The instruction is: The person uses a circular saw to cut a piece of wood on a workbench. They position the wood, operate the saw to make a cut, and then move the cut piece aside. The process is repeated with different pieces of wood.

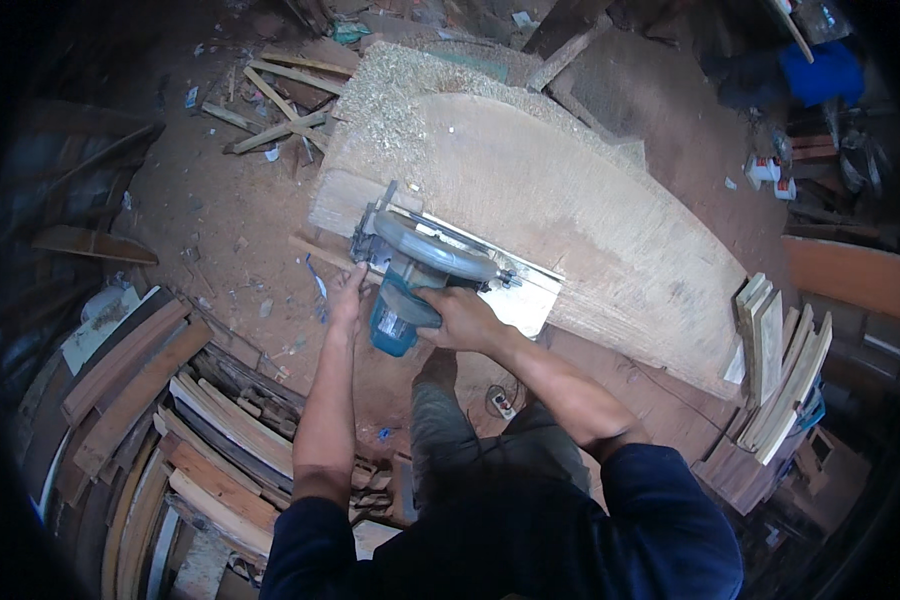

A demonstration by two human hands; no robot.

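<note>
A circular saw point(395, 305) with a teal motor housing and a grey blade guard rests on the near edge of a wide wooden board point(570, 190). My right hand point(462, 318) is wrapped round the saw's handle. At the front of the saw's base, my left hand point(346, 296) has its fingers closed by a thin wooden strip point(320, 253); whether they grip the strip or the base is hidden. A pale flat piece point(523, 303) lies under the back of the saw. The blade is mostly covered by its guard.
Sawdust point(385, 105) is heaped on the board's far left. Curved wood pieces point(220, 480) are stacked at my left, with more planks point(785, 370) standing on the right. Scrap sticks point(280, 110) lie on the floor. A cable point(670, 390) runs near the board's right side.
</note>
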